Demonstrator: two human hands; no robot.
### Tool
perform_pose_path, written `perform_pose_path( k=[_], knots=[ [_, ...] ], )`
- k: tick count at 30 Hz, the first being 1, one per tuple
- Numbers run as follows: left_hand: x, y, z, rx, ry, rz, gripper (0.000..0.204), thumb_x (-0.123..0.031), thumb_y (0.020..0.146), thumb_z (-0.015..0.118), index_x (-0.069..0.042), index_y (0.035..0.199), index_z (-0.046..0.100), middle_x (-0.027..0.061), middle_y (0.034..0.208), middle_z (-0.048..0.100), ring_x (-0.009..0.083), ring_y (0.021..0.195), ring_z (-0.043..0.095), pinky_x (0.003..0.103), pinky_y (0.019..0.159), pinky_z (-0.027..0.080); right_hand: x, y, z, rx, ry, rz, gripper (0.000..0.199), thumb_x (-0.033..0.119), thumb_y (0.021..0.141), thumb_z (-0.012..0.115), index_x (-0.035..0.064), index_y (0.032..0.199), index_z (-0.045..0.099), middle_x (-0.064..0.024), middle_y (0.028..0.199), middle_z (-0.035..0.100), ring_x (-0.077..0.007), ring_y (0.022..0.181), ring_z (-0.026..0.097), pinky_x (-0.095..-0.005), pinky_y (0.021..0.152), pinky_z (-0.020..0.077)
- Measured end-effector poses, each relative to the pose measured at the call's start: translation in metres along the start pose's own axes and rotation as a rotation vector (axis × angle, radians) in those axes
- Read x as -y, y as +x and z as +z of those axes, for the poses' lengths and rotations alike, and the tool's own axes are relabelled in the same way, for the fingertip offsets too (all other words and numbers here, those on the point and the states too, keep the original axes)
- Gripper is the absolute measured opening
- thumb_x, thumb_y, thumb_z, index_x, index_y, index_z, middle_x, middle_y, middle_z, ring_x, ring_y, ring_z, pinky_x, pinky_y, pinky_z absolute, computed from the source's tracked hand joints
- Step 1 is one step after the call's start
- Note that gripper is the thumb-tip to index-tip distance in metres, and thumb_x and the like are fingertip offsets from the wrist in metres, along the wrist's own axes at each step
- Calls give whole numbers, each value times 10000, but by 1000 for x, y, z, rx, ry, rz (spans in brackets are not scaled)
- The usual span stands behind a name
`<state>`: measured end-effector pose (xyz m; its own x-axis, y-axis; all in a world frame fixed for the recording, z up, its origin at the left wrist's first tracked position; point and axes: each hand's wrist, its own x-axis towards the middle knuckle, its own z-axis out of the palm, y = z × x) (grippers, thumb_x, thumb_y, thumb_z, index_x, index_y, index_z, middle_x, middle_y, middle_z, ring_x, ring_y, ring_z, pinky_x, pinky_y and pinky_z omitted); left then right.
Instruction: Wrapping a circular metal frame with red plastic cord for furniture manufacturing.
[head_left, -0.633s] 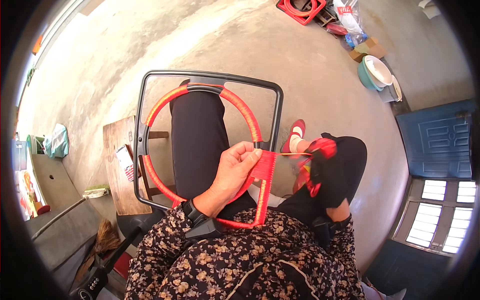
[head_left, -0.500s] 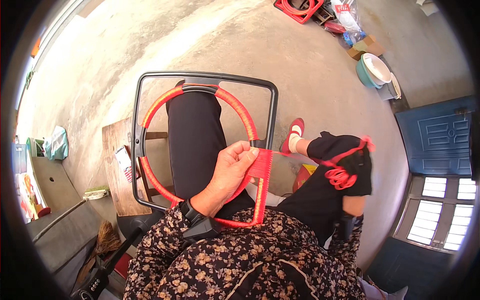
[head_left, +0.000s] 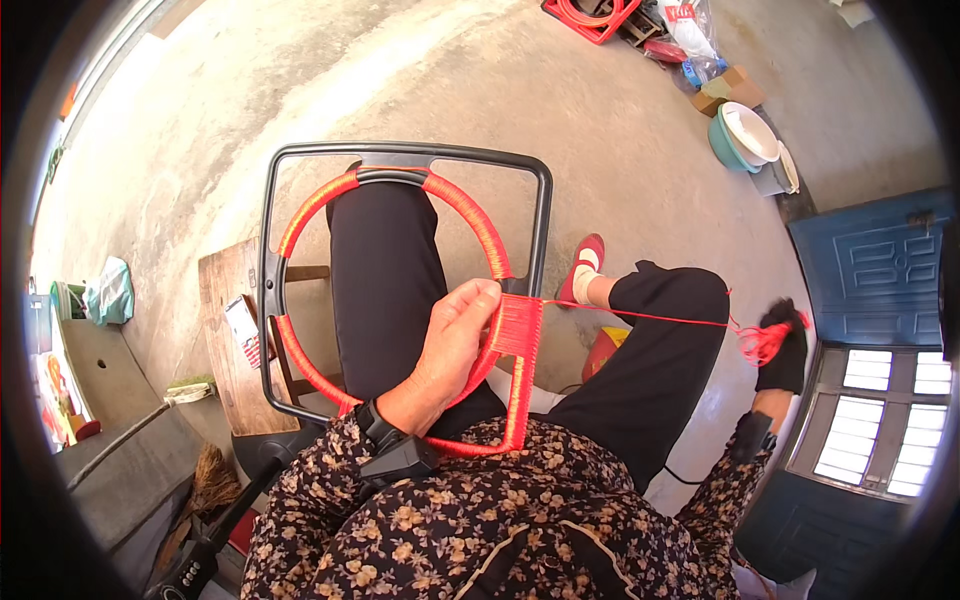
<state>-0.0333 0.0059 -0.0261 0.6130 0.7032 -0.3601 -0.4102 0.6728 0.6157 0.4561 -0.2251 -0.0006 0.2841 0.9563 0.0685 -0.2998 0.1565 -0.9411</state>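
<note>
A black square frame with a round inner ring point(head_left: 541, 225) rests upright across my lap, both partly wound with red cord. At its right side, a flat red cord web point(head_left: 517, 326) spans between ring and frame. My left hand point(head_left: 450, 340) is closed there, thumb and fingers pinching the web's upper left edge. Far out to the right, my right hand point(head_left: 786, 360) in a black glove grips a loose bundle of red cord point(head_left: 760, 344). From the web a taut red strand point(head_left: 640, 316) runs over my right knee to that hand.
A wooden stool point(head_left: 235, 340) carrying a phone-like object stands left of the frame. A broom point(head_left: 212, 480) lies lower left. Basins point(head_left: 745, 138), a cardboard box point(head_left: 730, 90) and a red-wound frame point(head_left: 592, 18) sit at the far right. A blue door point(head_left: 875, 265) stands right.
My right hand has swung outward to the right, carrying the cord bundle away from my knee and drawing the strand straight. My left hand keeps its grip on the web.
</note>
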Motion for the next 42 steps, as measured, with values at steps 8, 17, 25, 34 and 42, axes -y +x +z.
perform_pose_path(
  k=[8,17,25,34,42],
  knots=[
    [10,4,-6,-52,74,29,140,-123,958,503,-8,996,574,49,876,648,103,773,631,243,695,517,-106,67,300,598,-1013,545,638,302,831,652,84,1374,398,-117,992,657,-211,891,626,-340,764,492],
    [10,2,0,-230,222,219,100,-37,922,550,2,1013,568,25,887,606,73,791,574,218,728,483,-130,112,324,106,-659,400,690,37,781,674,43,1388,345,-146,1128,600,-163,1021,596,-304,796,507],
    [6,-7,8,-244,462,650,87,13,914,530,7,996,559,19,893,573,63,808,519,214,729,441,-114,104,384,390,-1239,-472,374,91,707,657,55,1070,570,-115,1103,578,-302,1102,517,-465,997,357],
    [5,-5,6,-251,429,713,177,11,902,536,8,1079,526,63,989,589,95,890,549,241,788,455,-123,111,347,435,-1007,-477,329,67,699,657,44,1024,612,-105,937,613,-269,938,581,-386,865,449],
    [9,2,-1,-272,423,434,217,-46,909,572,18,1105,505,52,1000,572,97,905,549,238,827,466,-38,73,166,117,-1903,-726,264,76,889,575,-23,1134,558,-132,1147,602,-199,1029,595,-340,890,487]
  ],
)
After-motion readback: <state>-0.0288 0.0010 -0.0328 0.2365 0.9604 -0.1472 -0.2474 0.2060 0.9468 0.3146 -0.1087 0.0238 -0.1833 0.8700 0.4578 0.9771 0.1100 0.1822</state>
